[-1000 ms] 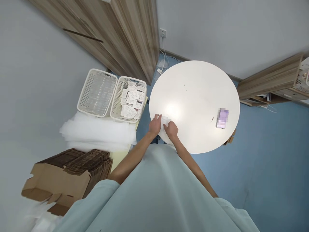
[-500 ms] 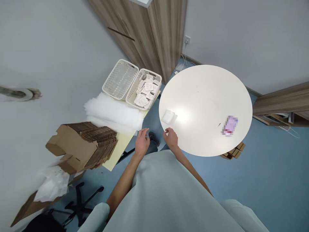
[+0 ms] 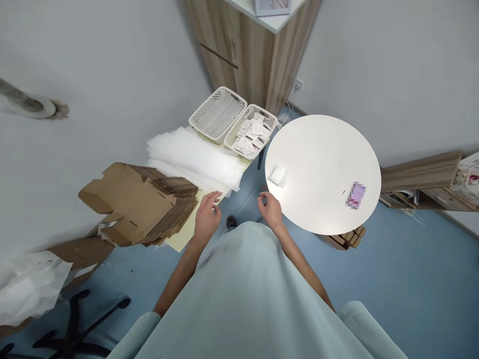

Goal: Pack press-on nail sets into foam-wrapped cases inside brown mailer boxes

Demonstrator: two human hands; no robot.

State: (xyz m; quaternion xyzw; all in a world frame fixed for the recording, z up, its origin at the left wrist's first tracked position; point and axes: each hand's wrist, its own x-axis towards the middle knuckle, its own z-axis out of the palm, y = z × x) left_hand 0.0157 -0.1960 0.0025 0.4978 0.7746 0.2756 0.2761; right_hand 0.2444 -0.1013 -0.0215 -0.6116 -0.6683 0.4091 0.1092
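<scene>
My left hand point(image 3: 208, 215) hovers by the edge of the pale yellow table point(image 3: 181, 238), fingers apart with nothing in them. Just beyond it lie the white foam sheets point(image 3: 194, 158), and to its left is a stack of flattened cardboard boxes point(image 3: 149, 202). My right hand point(image 3: 270, 210) is at the near left rim of the round white table point(image 3: 322, 164). Its fingers are curled loosely, a gap shows between thumb and fingertips, and it holds nothing. A small white wrapped packet point(image 3: 277, 175) lies on the round table, a little beyond that hand.
Two white baskets stand at the back: one basket point(image 3: 219, 113) shows its bare bottom, the other basket point(image 3: 251, 130) holds several white packets. A blurred purple item point(image 3: 355, 195) lies on the round table. A chair base point(image 3: 77, 324) and small cartons point(image 3: 348, 238) are below.
The view has shifted, showing more of the cabinet top. My left hand has moved left toward the cardboard stack, and my hands are farther apart. The packet remains on the round table.
</scene>
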